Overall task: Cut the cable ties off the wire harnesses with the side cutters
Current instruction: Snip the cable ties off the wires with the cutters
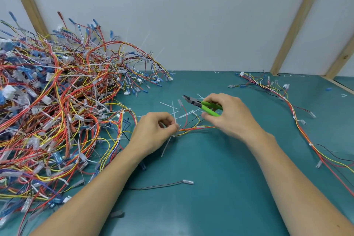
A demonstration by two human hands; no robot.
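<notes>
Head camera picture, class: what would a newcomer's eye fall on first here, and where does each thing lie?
First, the big tangled pile of wires, red, yellow and blue, heaped on the left of the green table against the wall. Next, mid-table, the right hand holding green-handled cutters, tips pointing left, while the left hand pinches a small wire bundle. White cut ties lie scattered just beyond the hands.

A workshop bench: green work mat [220, 188], heaped wire harnesses [57, 101], plain panel wall [172, 15] with timber battens [295, 21].
</notes>
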